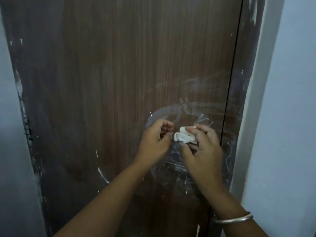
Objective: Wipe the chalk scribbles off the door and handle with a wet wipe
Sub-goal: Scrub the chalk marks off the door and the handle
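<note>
A crumpled wipe is pinched in the right hand's fingertips before the door, beside the loosely curled, empty left hand; chalk is smeared around them, near the door's right edge

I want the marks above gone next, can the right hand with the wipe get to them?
Probably yes. The right hand holds the wipe just below those smears, with only bare door between.
</note>
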{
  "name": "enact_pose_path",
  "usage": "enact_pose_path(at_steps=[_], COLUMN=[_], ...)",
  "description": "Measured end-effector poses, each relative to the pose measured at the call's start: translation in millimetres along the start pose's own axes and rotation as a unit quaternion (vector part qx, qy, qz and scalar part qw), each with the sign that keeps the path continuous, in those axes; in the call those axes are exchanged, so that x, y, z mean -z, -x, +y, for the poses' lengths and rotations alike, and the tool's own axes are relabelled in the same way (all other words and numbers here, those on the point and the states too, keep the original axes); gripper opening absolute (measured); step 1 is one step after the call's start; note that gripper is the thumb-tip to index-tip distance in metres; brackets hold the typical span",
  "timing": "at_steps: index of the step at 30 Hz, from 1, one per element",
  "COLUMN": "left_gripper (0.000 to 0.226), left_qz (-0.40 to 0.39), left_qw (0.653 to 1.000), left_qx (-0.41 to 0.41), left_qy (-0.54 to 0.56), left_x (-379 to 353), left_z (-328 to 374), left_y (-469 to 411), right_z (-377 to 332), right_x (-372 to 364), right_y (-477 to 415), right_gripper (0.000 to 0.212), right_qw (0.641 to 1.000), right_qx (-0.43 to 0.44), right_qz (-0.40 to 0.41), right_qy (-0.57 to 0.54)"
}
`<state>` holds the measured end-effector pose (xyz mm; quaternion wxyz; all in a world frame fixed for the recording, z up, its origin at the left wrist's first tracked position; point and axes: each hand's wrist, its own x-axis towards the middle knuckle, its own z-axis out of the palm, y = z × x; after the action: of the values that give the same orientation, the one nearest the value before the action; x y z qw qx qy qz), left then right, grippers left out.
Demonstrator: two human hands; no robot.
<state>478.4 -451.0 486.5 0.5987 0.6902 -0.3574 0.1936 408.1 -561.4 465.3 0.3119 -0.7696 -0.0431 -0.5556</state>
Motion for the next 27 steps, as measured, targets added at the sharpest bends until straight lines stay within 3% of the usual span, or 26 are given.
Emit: enact_pose_path(at_steps=[2,5,10,12,15,18,22,27], left_gripper=[0.036,0.036,0.027,0.025,0.022,0.021,0.026,0.042], left_qz=[-0.024,-0.049,-0.062,-0.061,-0.061,-0.068,-0.066,-0.021], left_qw=[0.999,0.998,0.995,0.992,0.984,0.97,0.937,0.913], left_qx=[-0.01,-0.022,-0.03,-0.052,-0.09,-0.136,-0.206,-0.234], left_qy=[-0.019,-0.044,-0.069,-0.095,-0.141,-0.19,-0.274,-0.332], left_x=[2.5,3.5,1.0,-2.5,-9.3,-14.7,-18.5,-17.4], left_z=[-5.9,-17.5,-34.3,-36.1,-35.5,-31.5,-26.5,-28.6], left_y=[-0.8,4.3,13.3,13.3,10.7,7.3,1.3,-5.5], right_z=[4.9,15.4,27.8,31.3,36.4,40.6,43.4,44.9], right_x=[-2.3,5.4,24.1,26.8,27.3,26.2,27.3,25.5], right_y=[-0.5,3.3,5.5,6.1,9.6,11.3,7.3,1.2], right_gripper=[0.025,0.013,0.026,0.024,0.024,0.029,0.023,0.018], right_qw=[0.995,0.991,0.976,0.979,0.987,0.986,0.98,0.963], right_qx=[0.047,0.017,0.008,-0.005,-0.043,-0.064,-0.013,0.038], right_qz=[-0.004,0.014,0.094,0.106,0.084,0.049,0.063,0.034], right_qy=[0.092,0.133,0.194,0.171,0.127,0.149,0.187,0.264])
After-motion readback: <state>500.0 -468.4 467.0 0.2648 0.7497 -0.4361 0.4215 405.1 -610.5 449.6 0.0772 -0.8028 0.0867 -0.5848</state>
